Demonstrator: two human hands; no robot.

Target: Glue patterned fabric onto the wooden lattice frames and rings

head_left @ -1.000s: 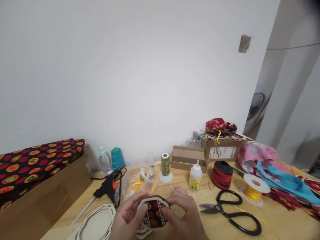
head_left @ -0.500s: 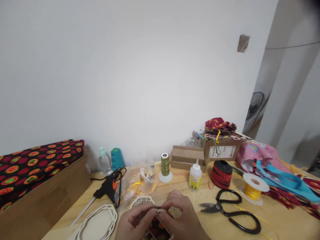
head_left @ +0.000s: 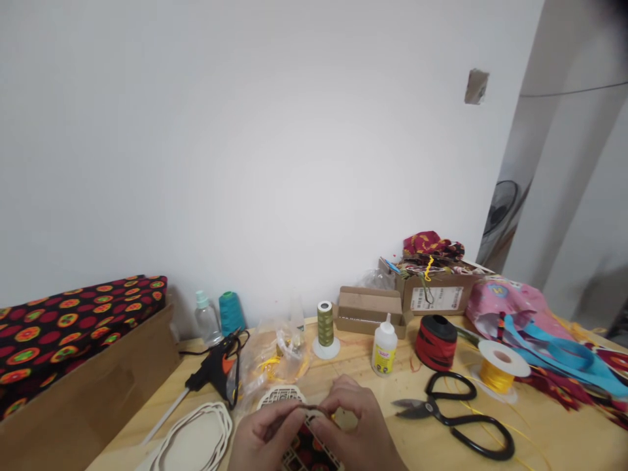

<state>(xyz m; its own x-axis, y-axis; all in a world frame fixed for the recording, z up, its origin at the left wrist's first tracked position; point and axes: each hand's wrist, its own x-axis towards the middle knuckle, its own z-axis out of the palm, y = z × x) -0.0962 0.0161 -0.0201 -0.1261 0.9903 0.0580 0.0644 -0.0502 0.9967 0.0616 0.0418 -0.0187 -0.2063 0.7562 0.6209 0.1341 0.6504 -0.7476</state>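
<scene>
My left hand (head_left: 269,435) and my right hand (head_left: 356,422) meet at the bottom middle, both closed in a pinch. Between them they grip the upper edge of a pale lattice-cut frame (head_left: 294,451) backed by black and red patterned fabric (head_left: 311,450). Along that edge runs a thin brownish strip; the fingers hide most of it. Something small and yellow shows by my right fingers. Another pale lattice panel (head_left: 280,395) lies just behind my left hand. On the left rest pale scalloped frame outlines (head_left: 226,428).
A black glue gun (head_left: 216,373), plastic bags (head_left: 275,356), an olive thread spool (head_left: 325,327) and a glue bottle (head_left: 384,350) stand behind my hands. Black-handled scissors (head_left: 432,409) lie right, near a yellow thread spool (head_left: 498,373). A fabric-filled cardboard box (head_left: 98,386) borders the left.
My hands keep the same pinch on the frame, with hardly any finger movement. The whole view has shifted very slightly.
</scene>
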